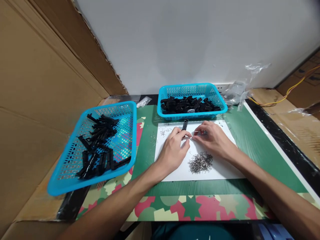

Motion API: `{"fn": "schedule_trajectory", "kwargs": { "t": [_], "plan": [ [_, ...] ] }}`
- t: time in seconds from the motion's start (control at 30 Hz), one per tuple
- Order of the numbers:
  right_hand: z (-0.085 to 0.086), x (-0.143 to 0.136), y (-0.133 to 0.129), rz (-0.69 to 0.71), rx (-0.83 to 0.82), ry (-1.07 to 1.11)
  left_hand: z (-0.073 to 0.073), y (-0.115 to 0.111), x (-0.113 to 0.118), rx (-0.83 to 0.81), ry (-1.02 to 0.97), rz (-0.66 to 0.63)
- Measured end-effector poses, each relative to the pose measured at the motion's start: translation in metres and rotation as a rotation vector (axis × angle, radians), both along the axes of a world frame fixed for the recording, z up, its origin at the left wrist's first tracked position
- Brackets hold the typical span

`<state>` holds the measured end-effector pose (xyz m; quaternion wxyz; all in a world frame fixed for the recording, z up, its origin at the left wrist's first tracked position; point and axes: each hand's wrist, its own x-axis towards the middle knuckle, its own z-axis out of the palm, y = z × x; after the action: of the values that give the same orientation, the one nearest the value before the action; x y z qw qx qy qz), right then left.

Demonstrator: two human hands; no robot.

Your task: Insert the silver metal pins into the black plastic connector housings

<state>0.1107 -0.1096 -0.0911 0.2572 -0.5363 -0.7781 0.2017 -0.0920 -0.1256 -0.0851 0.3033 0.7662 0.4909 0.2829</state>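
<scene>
Over a white sheet (172, 173), my left hand (174, 148) is closed on a slim black plastic part (185, 124), whose upper end sticks up past the fingers. Close to its fingertips, my right hand (212, 138) is pinched, with something small and red (203, 132) showing between its fingers; what exactly it holds is too small to tell. The fingertips of both hands nearly meet. Just below them on the sheet lies a pile of small metal wire pieces (200, 162). A few more wire pieces (163, 131) are scattered at the sheet's upper left.
A blue basket (134, 133) of long black parts stands at the left. Behind the sheet is another blue basket (192, 116) with black pieces. Clear plastic bags (235, 93) and yellow wires (287, 91) lie at the back right. Cardboard (37, 100) walls the left side.
</scene>
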Motion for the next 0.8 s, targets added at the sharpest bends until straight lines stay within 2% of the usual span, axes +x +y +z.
{"fn": "schedule_trajectory", "kwargs": {
  "t": [0.17,0.4,0.8],
  "plan": [
    [-0.002,0.001,0.001,0.053,-0.007,0.001,0.0,-0.002,0.0,-0.017,-0.006,-0.005],
    [0.014,-0.003,-0.008,0.104,-0.013,0.211,0.001,-0.003,-0.003,-0.016,-0.018,-0.036],
    [0.018,-0.006,-0.008,0.065,-0.097,0.358,0.005,-0.003,-0.003,-0.058,-0.157,0.01]
  ]
}}
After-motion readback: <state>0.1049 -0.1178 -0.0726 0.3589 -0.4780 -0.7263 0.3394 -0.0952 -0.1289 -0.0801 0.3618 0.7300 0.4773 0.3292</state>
